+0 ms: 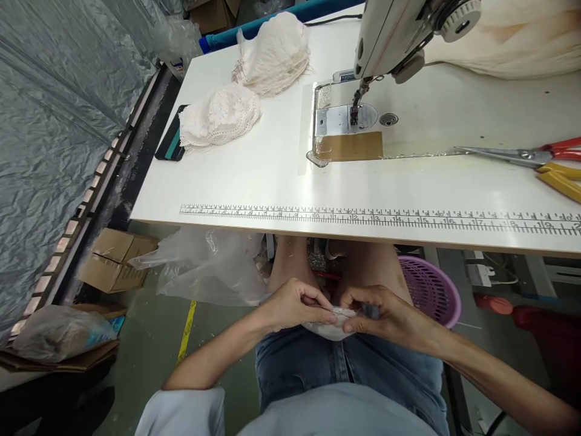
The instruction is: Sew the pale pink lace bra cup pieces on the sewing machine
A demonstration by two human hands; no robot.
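Over my lap, below the table edge, both hands pinch a small white lace piece [330,327]. My left hand [293,303] grips its left edge with fingers curled. My right hand [379,312] grips the right edge, fingers closed. On the white table [272,175] lie two stacks of white lace pieces [220,116] [275,53] at the far left. The sewing machine [390,36] stands at the back, its needle [354,109] over the metal plate.
Scissors with red and yellow handles [540,158] lie at the table's right. A printed ruler [381,218] runs along the front edge. Below sit a purple basket [431,289], a clear plastic bag [204,266], cardboard boxes [115,260] and grey sheeting [49,121].
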